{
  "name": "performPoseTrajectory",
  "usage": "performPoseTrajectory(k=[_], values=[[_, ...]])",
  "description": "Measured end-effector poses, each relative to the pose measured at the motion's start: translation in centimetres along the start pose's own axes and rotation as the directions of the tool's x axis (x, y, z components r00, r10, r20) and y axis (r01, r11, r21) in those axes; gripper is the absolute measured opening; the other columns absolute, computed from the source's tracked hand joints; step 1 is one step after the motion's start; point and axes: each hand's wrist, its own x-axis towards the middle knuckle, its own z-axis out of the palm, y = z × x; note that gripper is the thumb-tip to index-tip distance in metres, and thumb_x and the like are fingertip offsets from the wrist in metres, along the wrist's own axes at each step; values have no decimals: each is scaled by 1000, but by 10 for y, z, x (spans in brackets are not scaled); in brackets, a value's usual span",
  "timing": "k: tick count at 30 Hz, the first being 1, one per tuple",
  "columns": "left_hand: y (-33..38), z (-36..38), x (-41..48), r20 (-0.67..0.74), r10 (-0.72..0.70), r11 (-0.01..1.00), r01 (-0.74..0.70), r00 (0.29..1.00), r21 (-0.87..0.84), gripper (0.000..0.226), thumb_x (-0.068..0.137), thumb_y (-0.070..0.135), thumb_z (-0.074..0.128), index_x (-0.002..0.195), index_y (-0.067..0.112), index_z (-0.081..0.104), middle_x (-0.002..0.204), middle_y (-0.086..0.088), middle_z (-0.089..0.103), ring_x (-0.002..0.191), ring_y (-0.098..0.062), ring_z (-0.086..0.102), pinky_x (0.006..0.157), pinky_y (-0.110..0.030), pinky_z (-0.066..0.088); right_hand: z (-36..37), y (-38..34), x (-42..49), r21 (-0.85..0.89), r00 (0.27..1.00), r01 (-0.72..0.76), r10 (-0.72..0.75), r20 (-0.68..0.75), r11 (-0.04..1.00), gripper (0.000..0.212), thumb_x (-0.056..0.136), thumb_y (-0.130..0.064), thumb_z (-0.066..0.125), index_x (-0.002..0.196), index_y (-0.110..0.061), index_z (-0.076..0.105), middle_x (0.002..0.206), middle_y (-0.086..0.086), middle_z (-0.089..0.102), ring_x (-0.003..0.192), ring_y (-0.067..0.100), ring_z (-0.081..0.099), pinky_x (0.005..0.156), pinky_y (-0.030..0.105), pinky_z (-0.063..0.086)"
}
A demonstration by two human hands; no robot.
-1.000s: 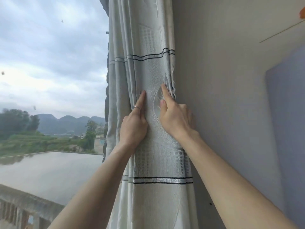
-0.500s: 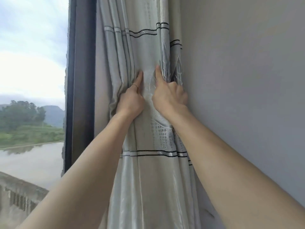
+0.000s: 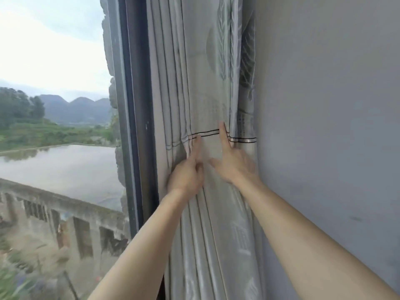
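While gathered curtain [image 3: 203,100] hangs between window frame [image 3: 138,105] and wall [image 3: 324,105], step seems smoothing folds; right hand [image 3: 234,164] fingers released, spread flat on fabric; left hand [image 3: 187,172] index straight, rest blurred, cannot tell. Next move needs even pressure toward wall.

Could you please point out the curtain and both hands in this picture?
curtain [image 3: 205,87]: head view, on the flat panel above its black stripes.
left hand [image 3: 186,176]: head view, back of the hand.
right hand [image 3: 234,165]: head view, back of the hand.
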Motion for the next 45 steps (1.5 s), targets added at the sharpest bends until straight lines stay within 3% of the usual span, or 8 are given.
performPoseTrajectory(k=[4, 8, 10, 15, 18, 23, 33, 45], values=[[-30, 44, -84, -207, 134, 962, -77, 969, 263, 80, 84, 13, 57, 151, 40, 23, 131, -11, 46, 121, -28, 43, 98, -40, 42, 73, 53, -104, 58, 985, -67, 56, 164, 996, 106, 80, -65, 57, 139, -53, -29, 114, 16, 67, 92, 40, 67, 70, 44, 54], [-54, 77, -147, -490, 209, 978, -191, 846, 88, 73, 83, 7, 66, 146, 22, 31, 152, -16, 20, 145, -27, 23, 114, -33, 27, 138, 87, -183, 108, 982, -83, 62, 178, 991, 107, 69, -81, 53, 145, -53, -19, 129, 9, 61, 103, 36, 65, 72, 42, 52], [-73, 121, -174, -439, -23, 999, 4, 898, -44, 76, 84, 11, 71, 145, 19, 28, 155, -11, 14, 147, -27, 18, 115, -28, 27, 184, 111, -214, 217, 919, -152, 57, 391, 964, 109, 66, -81, 57, 147, -53, -10, 141, -1, 52, 109, 29, 63, 76, 41, 53], [-64, 134, -167, -352, -282, 932, 168, 892, -322, 72, 87, 33, 65, 147, 27, 26, 151, 5, 26, 140, 0, 26, 107, -12, 29, 206, 115, -221, 250, 908, -151, 35, 417, 957, 68, 75, -72, 60, 124, -35, 32, 104, -4, 63, 87, 28, 66, 64, 39, 53], [-72, 130, -152, -223, -204, 955, 143, 953, -261, 55, 92, 36, 57, 142, 24, 38, 140, 5, 46, 125, -17, 50, 99, -38, 46, 213, 113, -213, 204, 923, -156, 69, 379, 967, 58, 81, -71, 54, 119, -31, 35, 96, -1, 67, 80, 34, 66, 57, 36, 46], [-90, 145, -114, -210, -192, 974, 159, 959, -163, 49, 95, 31, 55, 141, 21, 42, 139, 5, 49, 129, -12, 45, 104, -16, 36, 239, 101, -179, 136, 944, -110, 61, 325, 985, 49, 89, -62, 50, 117, -23, 38, 90, 11, 70, 76, 41, 66, 54, 39, 39], [-84, 144, -115, -156, -216, 973, 226, 964, 51, 48, 97, 19, 47, 144, 9, 43, 148, -8, 43, 136, -21, 36, 114, -29, 28, 251, 102, -183, 211, 932, -67, -14, 361, 975, 33, 95, -35, 50, 120, -18, 38, 94, 19, 66, 86, 43, 62, 62, 40, 34], [-45, 18, -291, 67, -466, 862, 436, 882, 258, 32, 95, 22, 48, 121, 32, 63, 119, 9, 59, 99, -13, 60, 87, -34, 51, 169, 35, -251, 597, 762, 72, -431, 484, 799, 26, 84, -47, 51, 106, -39, 63, 90, -18, 67, 87, 4, 64, 79, 30, 53]])
